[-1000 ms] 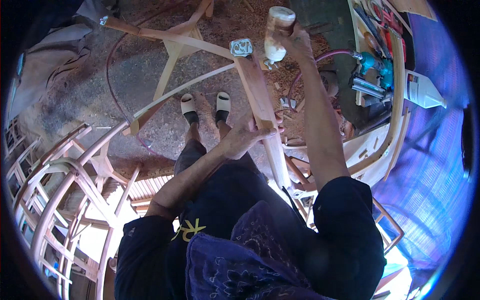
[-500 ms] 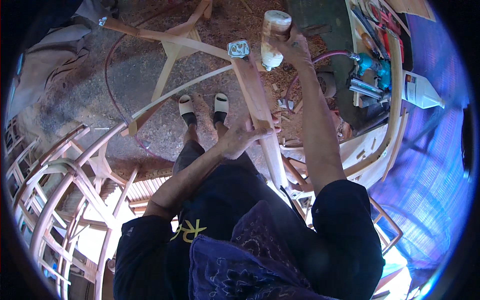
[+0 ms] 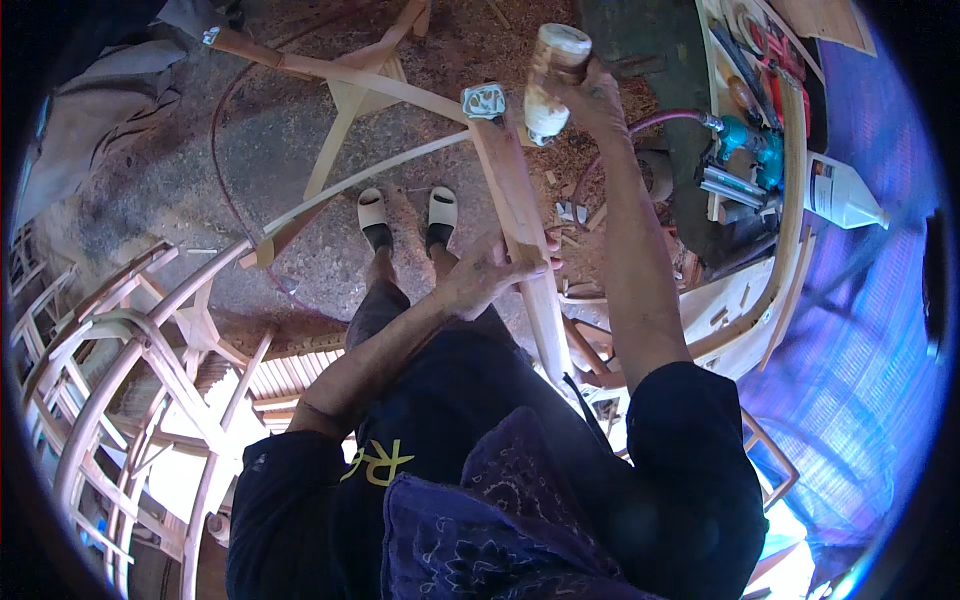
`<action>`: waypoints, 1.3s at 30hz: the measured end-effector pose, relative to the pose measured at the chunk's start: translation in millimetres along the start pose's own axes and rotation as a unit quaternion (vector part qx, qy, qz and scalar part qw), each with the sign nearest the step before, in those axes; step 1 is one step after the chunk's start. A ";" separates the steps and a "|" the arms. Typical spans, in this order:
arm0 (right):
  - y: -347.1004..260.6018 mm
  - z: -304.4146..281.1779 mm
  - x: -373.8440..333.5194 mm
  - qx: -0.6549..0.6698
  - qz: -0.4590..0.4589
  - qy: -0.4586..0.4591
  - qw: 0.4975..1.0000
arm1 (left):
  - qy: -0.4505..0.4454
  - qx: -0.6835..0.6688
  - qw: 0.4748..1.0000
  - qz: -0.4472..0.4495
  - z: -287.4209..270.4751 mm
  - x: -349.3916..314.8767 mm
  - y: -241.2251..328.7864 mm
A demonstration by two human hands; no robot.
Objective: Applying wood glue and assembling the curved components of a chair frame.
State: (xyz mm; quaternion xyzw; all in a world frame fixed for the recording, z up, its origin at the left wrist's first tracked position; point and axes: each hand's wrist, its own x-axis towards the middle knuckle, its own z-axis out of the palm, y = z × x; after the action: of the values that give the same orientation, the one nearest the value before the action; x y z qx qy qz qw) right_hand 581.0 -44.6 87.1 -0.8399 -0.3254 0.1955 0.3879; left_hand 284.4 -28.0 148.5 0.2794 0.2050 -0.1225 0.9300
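Observation:
My left hand (image 3: 482,278) is closed around the thick wooden post (image 3: 520,215) of a frame, fingertips showing past its right edge. White glue (image 3: 484,101) lies in loops on the post's far end. Just right of that end, my right hand (image 3: 594,103) grips a white, brown-stained glue bottle (image 3: 552,85), held tilted with its narrower end toward me. A curved wooden rail (image 3: 370,83) runs left from the post, and a second dab of white sits on the frame's far left corner (image 3: 211,36).
To the right, a wooden tray (image 3: 795,130) holds a teal air tool (image 3: 752,150) with a hose, and hand tools. A white jug (image 3: 843,190) lies beside it. Wooden chair frames (image 3: 130,380) crowd the left. Wood shavings (image 3: 640,98) and offcuts litter the floor.
The glue bottle and my right hand have shifted slightly to the right, along with the post's far end. My left hand keeps its hold on the post.

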 end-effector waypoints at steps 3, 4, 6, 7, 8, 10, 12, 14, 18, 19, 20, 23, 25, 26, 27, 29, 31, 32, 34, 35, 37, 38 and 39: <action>-2.2 -8.7 1.4 -0.045 0.069 0.029 0.996 | -0.002 0.040 0.999 -0.003 0.0 1.0 0.3; 9.2 -8.2 6.3 -0.046 0.069 0.031 0.996 | -0.011 0.035 0.999 0.000 -0.4 2.7 -1.0; 23.3 -4.5 18.0 -0.054 0.010 0.050 0.997 | -0.018 0.028 0.999 0.003 1.7 2.0 -0.8; 22.1 -5.7 14.8 -0.053 0.009 0.048 0.997 | 0.002 0.033 0.999 0.016 5.0 -0.3 1.5; 21.0 -9.2 8.2 -0.045 0.028 0.048 0.997 | 0.022 0.038 0.999 0.030 6.6 -2.4 2.8; 4.7 -14.9 -2.7 -0.035 0.038 0.042 0.998 | 0.017 0.063 0.998 0.015 2.0 -2.6 4.5; -7.4 -26.0 -10.4 -0.083 0.080 0.028 0.993 | 0.015 0.088 0.996 0.002 -2.5 -2.1 -1.8; 11.7 -47.0 -12.8 0.031 -0.022 0.096 0.995 | 0.017 0.015 0.999 0.023 -5.4 2.3 -16.7; -125.3 -95.0 -33.8 -0.038 -0.038 0.137 0.989 | 0.053 0.030 0.998 0.000 -3.7 4.2 -26.3; -155.8 -95.0 -35.7 0.128 -0.079 0.155 0.976 | 0.039 0.021 0.999 0.022 3.6 2.8 -16.0; -178.2 -84.0 -34.4 0.294 -0.115 0.164 0.935 | 0.059 0.019 0.998 0.034 1.9 7.1 -21.3; -219.9 -41.2 -37.5 0.377 -0.115 0.058 0.917 | 0.077 0.089 0.986 0.115 -6.4 11.5 -32.8; -238.8 15.5 -52.0 0.428 -0.078 -0.043 0.899 | 0.006 0.018 0.998 0.066 -8.3 1.5 -20.7; -248.9 47.3 -61.5 0.453 -0.053 -0.075 0.887 | 0.006 0.013 0.997 0.070 -2.1 -10.1 -1.0; -256.7 80.8 -68.2 0.477 -0.028 -0.104 0.873 | 0.011 0.040 0.999 0.019 5.7 -27.9 27.7; -270.4 141.4 -74.1 0.421 -0.037 -0.226 0.878 | 0.021 0.058 0.998 -0.024 2.7 -41.2 37.3; -264.8 203.9 -76.3 0.429 -0.022 -0.313 0.847 | 0.018 0.021 1.000 -0.011 -5.3 -31.0 25.9; -258.3 231.2 -78.1 0.427 -0.021 -0.320 0.846 | 0.017 0.002 1.000 -0.005 -6.4 -29.1 16.8; -247.6 274.6 -83.2 0.429 -0.004 -0.341 0.837 | 0.012 -0.032 0.999 0.006 -10.6 -22.8 4.9; -241.7 289.6 -85.5 0.425 -0.002 -0.344 0.837 | 0.007 -0.049 0.999 0.009 -19.3 -27.7 -4.7; -237.0 314.6 -90.4 0.386 0.003 -0.353 0.852 | 0.003 -0.086 0.996 0.019 -18.0 -14.4 -16.7; -235.1 322.0 -90.8 0.384 0.005 -0.358 0.851 | -0.001 -0.102 0.994 0.023 -19.1 -18.7 -30.4; -234.9 327.8 -92.1 0.354 0.003 -0.360 0.863 | -0.005 -0.119 0.992 0.026 -21.7 -6.3 -29.4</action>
State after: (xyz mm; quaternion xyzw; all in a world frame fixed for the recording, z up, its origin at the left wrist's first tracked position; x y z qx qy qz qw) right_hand 232.2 177.4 72.9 -0.5181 -0.3488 0.5874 0.5147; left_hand 261.9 -38.8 121.1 0.1712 0.2064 -0.0738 0.9606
